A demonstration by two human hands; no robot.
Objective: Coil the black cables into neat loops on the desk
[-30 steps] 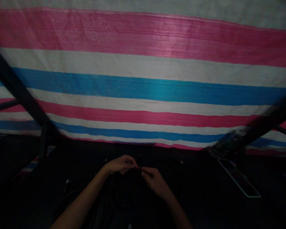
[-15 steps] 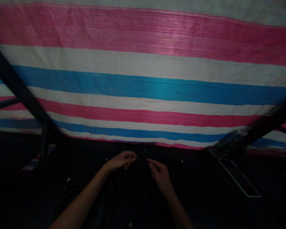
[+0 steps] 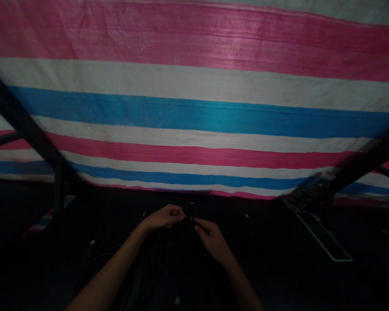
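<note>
My left hand is closed, thumb and forefinger pinching the end of a thin dark cable that curves down below it. My right hand is closed in a pinch just across from it, its fingertips a short way from those of the left. A small dark piece shows between the two sets of fingertips, too dim to name. What the right fingers grip cannot be made out. Beneath my left forearm lie loose coils of dark cable on the dark surface.
A striped tarp hangs in front. Dark slanted frame bars stand at left and right. At right lie a phone with a pale edge and a clear plastic bag. Small pale scraps dot the dark surface.
My right hand has moved left, closing the gap to my left hand's fingertips. My left hand stays nearly in place. The view has shifted slightly.
</note>
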